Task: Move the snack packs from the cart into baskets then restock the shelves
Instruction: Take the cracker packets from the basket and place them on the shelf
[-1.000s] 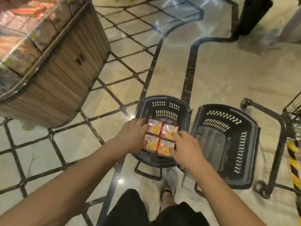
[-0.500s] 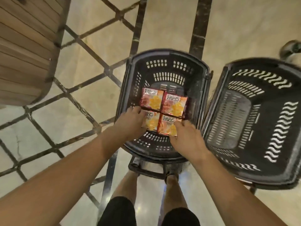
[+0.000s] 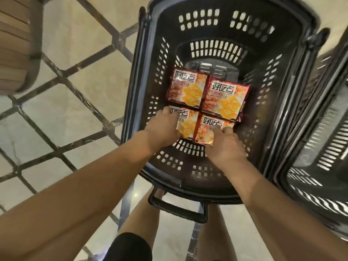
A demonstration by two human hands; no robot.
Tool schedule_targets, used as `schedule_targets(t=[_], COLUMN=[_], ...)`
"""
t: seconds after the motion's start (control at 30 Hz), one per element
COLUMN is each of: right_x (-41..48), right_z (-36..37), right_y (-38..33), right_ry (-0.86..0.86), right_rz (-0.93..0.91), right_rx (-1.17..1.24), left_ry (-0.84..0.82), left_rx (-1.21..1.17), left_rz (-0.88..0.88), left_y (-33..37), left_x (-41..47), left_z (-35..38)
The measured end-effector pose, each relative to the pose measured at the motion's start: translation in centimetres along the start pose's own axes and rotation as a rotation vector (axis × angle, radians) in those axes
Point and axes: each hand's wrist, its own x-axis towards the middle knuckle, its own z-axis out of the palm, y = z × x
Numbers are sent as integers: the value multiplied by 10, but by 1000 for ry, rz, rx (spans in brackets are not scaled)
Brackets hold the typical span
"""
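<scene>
As left hand (image 3: 162, 129) grips one pack (image 3: 186, 125), right hand (image 3: 224, 146) grips another.

Bare left hand (image 3: 162, 129) & right hand (image 3: 225, 147), bare forearms (image 3: 84, 187), blk shorts (image 3: 130, 247).

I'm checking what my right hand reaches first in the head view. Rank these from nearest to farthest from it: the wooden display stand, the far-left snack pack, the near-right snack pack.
1. near-right snack pack: in the right hand, at the basket's near right.
2. far-left snack pack: farther in, to the left.
3. wooden display stand: outside the basket, far left.
</scene>
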Motion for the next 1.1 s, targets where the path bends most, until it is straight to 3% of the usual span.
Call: schedule_targets(t=[0.27,0.5,0.83,1.1], right_x=[42,62,73,74], right_z=[24,39,56,59], right_y=[3,17,19,12], right_ry=[-8,12,158,151], right_rz=[130,317,467,473], right_rx=[124,434,648,541], left_ry=[-116,3,88,120], left_rx=[-326,-730,-671,-596], left_rz=[-237,-488,-529,-529], left_y=[-3,10,13,16], left_x=[37,59,56,48], left_z=[42,60,66,59])
